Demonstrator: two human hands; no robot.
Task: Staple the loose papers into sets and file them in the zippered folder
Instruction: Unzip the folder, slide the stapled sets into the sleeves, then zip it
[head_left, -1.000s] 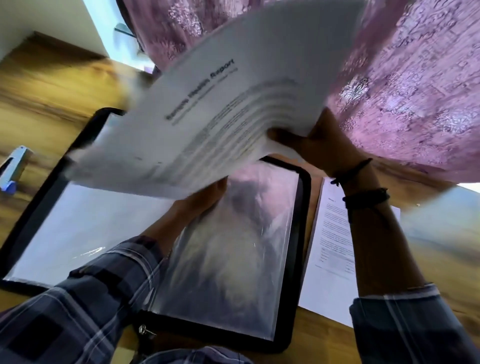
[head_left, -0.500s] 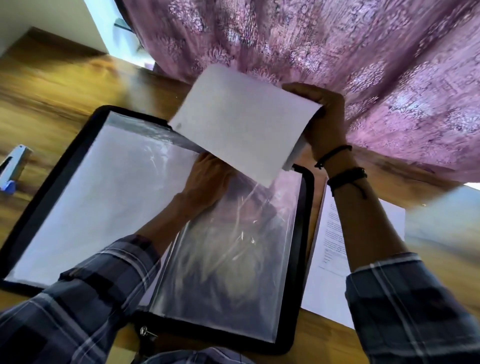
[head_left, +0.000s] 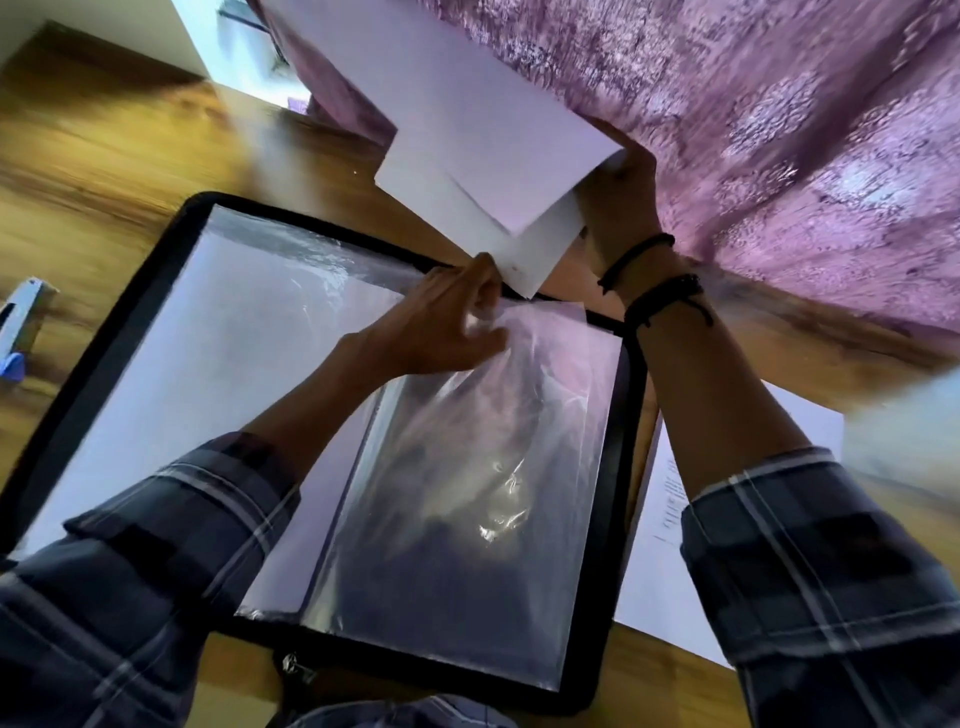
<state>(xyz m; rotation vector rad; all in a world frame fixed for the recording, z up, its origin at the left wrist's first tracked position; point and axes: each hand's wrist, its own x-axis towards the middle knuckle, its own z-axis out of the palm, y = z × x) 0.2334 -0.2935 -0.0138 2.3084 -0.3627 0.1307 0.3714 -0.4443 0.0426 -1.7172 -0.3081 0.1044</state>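
Observation:
A black zippered folder (head_left: 621, 499) lies open on the wooden table, its clear plastic sleeves (head_left: 467, 519) showing. My left hand (head_left: 441, 327) pinches the top edge of the right-hand sleeve near the folder's far rim. My right hand (head_left: 621, 202) grips a set of white papers (head_left: 467, 130) by one side and holds it tilted in the air above the folder's far edge, its lowest corner just beside my left fingers. More printed sheets (head_left: 670, 561) lie on the table to the right of the folder. A blue stapler (head_left: 21, 327) sits at the far left edge.
A purple patterned curtain (head_left: 753, 130) hangs behind the table at the back right. The wooden tabletop (head_left: 104, 156) stretches to the left and beyond the folder. The folder's zipper pull (head_left: 293, 665) hangs at its near edge.
My right hand has turned the paper set over and carried it up and back, blank side now showing. My left hand has moved from under the papers to the sleeve's top edge.

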